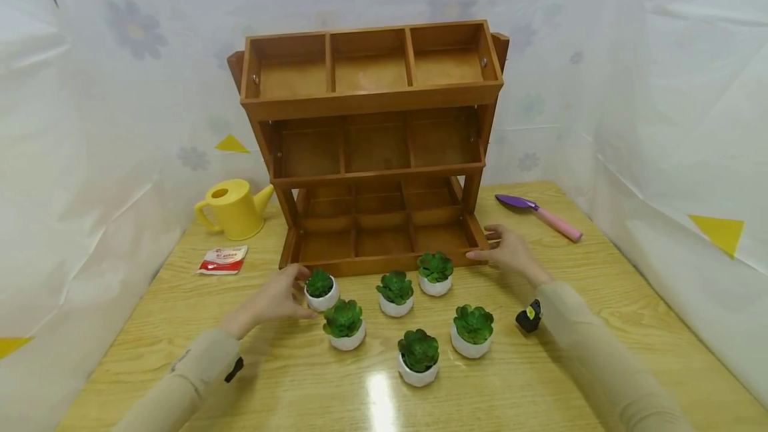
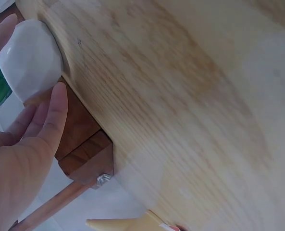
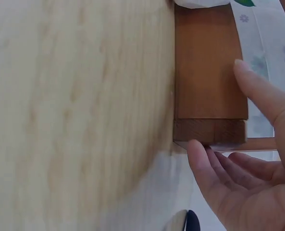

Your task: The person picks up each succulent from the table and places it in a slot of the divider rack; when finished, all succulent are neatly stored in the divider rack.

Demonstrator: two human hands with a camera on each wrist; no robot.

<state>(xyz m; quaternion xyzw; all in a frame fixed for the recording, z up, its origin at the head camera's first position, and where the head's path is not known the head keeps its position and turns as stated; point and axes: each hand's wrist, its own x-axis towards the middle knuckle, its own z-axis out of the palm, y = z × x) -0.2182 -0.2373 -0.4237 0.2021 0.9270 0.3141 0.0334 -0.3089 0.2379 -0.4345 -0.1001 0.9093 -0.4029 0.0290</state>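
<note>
A small succulent in a white faceted pot [image 1: 322, 293] stands on the table before the front left corner of a brown wooden shelf rack [image 1: 384, 265]. My left hand [image 1: 277, 297] is beside this pot, thumb and fingers spread on either side; whether they touch it is hard to tell. In the left wrist view the white pot [image 2: 31, 62] shows between thumb and fingertips. My right hand [image 1: 510, 253] is around the rack's front right corner. Its thumb lies by the front board [image 3: 209, 72] and its fingers are by the end [image 3: 209, 131], fairly straight.
Several more potted succulents [image 1: 418, 357] stand in front of the rack, whose compartments hold nothing visible. A yellow watering can [image 1: 235, 211] and a red-and-white packet [image 1: 223, 260] are at left. A purple trowel with a pink handle [image 1: 558, 223] lies at right.
</note>
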